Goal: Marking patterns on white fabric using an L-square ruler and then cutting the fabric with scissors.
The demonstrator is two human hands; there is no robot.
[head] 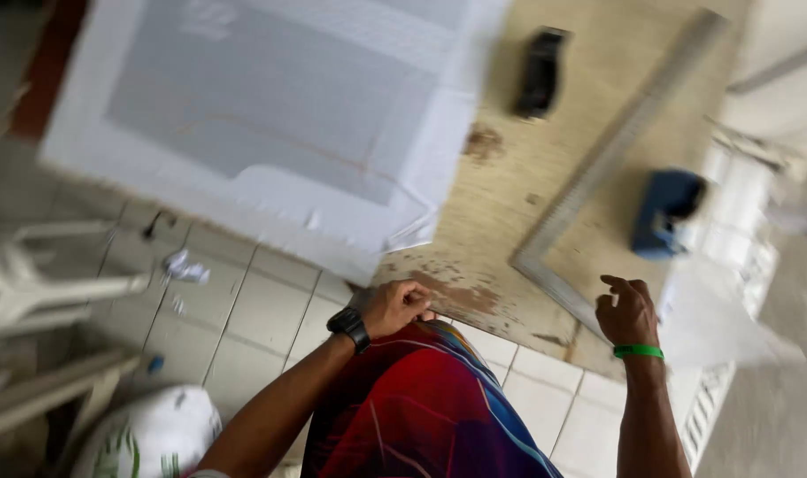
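Note:
A worn wooden table (509, 177) carries a large white sheet of fabric or paper (270, 115) with a grey inner panel. My left hand (393, 305), with a black watch at the wrist, is closed into a fist at the table's near edge, just below the sheet's corner. My right hand (627, 310), with a green wristband, hovers with curled fingers over the near end of a long metal square ruler (598, 177). Neither hand visibly holds anything. The picture is tilted and blurred.
A black object (540, 71) and a blue object (664, 212) lie on the table. White plastic chairs (40, 292) stand on the tiled floor (244, 319) at left, with scraps of paper and a white sack (151, 434). My colourful garment (412, 407) fills the bottom.

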